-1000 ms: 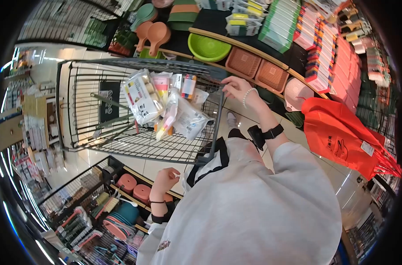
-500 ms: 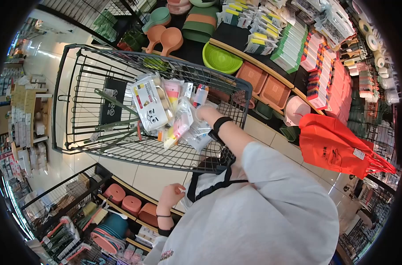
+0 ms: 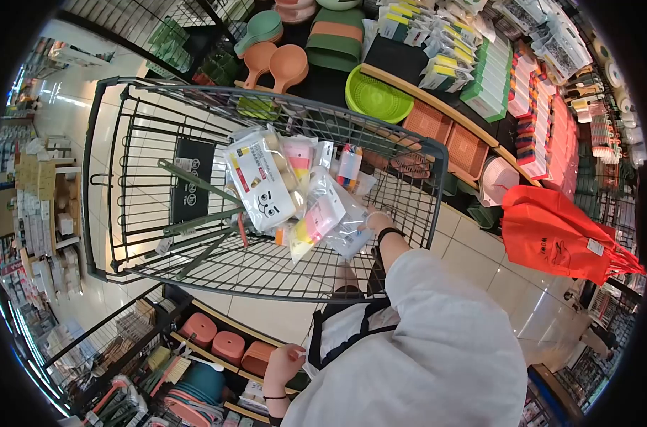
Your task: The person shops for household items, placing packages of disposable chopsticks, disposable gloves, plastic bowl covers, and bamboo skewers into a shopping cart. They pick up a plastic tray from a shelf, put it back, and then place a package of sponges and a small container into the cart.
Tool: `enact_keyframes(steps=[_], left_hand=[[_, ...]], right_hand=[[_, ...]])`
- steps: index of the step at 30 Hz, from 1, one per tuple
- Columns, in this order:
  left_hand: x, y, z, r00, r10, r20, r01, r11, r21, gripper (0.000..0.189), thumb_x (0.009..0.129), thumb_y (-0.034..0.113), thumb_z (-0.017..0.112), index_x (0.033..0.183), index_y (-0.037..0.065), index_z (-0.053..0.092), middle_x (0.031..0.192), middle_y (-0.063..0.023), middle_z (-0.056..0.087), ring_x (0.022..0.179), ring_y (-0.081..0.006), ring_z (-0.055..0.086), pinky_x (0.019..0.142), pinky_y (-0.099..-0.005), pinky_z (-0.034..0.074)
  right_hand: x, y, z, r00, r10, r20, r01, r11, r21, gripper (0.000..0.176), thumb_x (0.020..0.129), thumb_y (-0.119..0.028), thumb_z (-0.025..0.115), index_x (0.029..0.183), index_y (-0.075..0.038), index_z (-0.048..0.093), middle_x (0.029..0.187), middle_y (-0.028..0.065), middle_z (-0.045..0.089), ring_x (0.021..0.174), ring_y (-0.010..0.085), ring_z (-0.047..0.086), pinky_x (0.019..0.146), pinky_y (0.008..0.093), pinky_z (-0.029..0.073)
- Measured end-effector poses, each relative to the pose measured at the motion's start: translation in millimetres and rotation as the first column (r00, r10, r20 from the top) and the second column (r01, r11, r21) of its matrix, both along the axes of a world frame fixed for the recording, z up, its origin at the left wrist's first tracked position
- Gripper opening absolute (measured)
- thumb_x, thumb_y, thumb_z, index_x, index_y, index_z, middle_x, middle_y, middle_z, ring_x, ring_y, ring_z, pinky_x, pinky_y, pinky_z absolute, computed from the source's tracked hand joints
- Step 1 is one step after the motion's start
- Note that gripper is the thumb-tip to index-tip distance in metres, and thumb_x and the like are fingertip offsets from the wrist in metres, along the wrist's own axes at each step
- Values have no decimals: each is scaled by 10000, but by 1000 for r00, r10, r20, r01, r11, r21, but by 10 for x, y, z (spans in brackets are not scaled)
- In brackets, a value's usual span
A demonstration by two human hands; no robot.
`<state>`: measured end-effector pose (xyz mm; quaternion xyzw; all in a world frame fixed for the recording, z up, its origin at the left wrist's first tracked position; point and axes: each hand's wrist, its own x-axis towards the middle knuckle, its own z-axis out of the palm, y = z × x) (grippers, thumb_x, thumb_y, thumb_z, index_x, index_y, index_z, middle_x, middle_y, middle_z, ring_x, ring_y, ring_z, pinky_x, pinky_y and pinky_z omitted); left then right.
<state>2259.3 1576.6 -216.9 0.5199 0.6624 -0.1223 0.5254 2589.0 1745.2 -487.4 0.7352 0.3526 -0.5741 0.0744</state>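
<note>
My right hand (image 3: 372, 223) is inside the dark wire shopping cart (image 3: 270, 294), its fingers closed at the edge of a clear plastic package (image 3: 348, 236). Beside that lie a clear packet with a pink and yellow label (image 3: 317, 219), a white package with a printed cartoon face (image 3: 261, 178) and a small blue and orange packet (image 3: 349, 166). Long green stems (image 3: 199, 179) cross the cart basket to the left. Outside the cart, near the lower shelf, my left hand (image 3: 286, 361) hangs with its fingers curled and nothing visible in them.
Shelves with green and orange scoops (image 3: 288, 67), a lime green basket (image 3: 379, 96) and boxed goods run along the top. Red bags (image 3: 559, 235) hang at the right. Pink containers (image 3: 229, 346) stand on the lower shelf (image 3: 216, 349), below the cart.
The cart and its contents appear farther right in the view. My right hand has shifted right and down, toward the lower edge of the packages. My left hand appears lower.
</note>
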Motion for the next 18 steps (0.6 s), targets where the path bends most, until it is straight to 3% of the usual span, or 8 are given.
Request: enact_keyframes(steps=[4, 6, 8, 10, 11, 13, 17, 18], left_hand=[[-68, 96, -12, 999, -14, 33, 13, 1000, 24, 182, 658, 96, 644, 835, 53, 638, 634, -103, 598, 595, -218, 604, 566, -296, 477], [-67, 184, 35, 999, -38, 27, 38, 999, 31, 184, 658, 91, 646, 835, 45, 635, 628, -104, 595, 592, -218, 601, 564, -295, 475], [-66, 234, 66, 999, -49, 8, 49, 999, 18, 187, 656, 88, 647, 836, 41, 633, 622, -105, 590, 584, -216, 595, 558, -295, 473], [-70, 262, 51, 998, -68, 8, 68, 997, 38, 186, 653, 82, 644, 833, 36, 631, 617, -106, 587, 572, -213, 587, 548, -297, 468], [-66, 270, 46, 996, -84, 21, 82, 995, 52, 175, 667, 85, 647, 836, 41, 636, 617, -101, 586, 572, -192, 582, 544, -287, 464], [-23, 331, 71, 993, -112, 40, 109, 991, 73, 163, 681, 91, 649, 836, 42, 637, 614, -94, 581, 568, -172, 573, 538, -278, 457], [42, 462, 62, 974, -202, 103, 187, 973, 133, 163, 675, 91, 652, 827, 35, 634, 601, -88, 568, 560, -170, 564, 540, -280, 454], [61, 494, 73, 974, -200, 107, 184, 973, 138, 163, 675, 91, 652, 827, 35, 634, 601, -88, 568, 560, -170, 564, 540, -280, 454]], right_hand=[[13, 48, -210, 988, 107, 108, -103, 994, -47, 933, 483, -386, 802, 1280, -130, 391, 1264, 151, 456, 1256, 312, 305, 1033, 420, 240], [14, 112, 38, 996, 78, 42, -73, 991, -114, 837, 477, -386, 808, 1202, -115, 491, 1265, 149, 456, 1226, 323, 349, 1006, 425, 285], [-31, 50, -195, 961, 217, 169, -215, 976, -29, 749, 484, -366, 800, 1138, -102, 549, 1235, 158, 480, 1146, 313, 448, 938, 393, 379], [39, 0, -154, 979, -50, -199, 64, 996, 61, 757, 515, -293, 783, 1184, -86, 497, 1210, 186, 487, 1065, 306, 511, 878, 371, 433], [66, -23, -110, 979, -52, -196, 65, 996, 60, 757, 515, -293, 783, 1184, -86, 497, 1210, 186, 487, 1065, 306, 511, 878, 371, 433], [5, 136, 670, 959, 241, -151, -195, 943, 269, 792, 544, -214, 754, 1245, -70, 413, 1174, 197, 503, 1047, 295, 521, 877, 367, 434], [-91, 233, 931, 928, 362, -90, -306, 875, 374, 828, 545, -187, 760, 1256, -44, 359, 1180, 178, 496, 1092, 330, 477, 890, 375, 426], [-111, 215, 981, 941, 335, 52, -328, 857, 397, 785, 554, -170, 753, 1231, -43, 378, 1183, 165, 492, 1094, 342, 465, 885, 381, 428]])
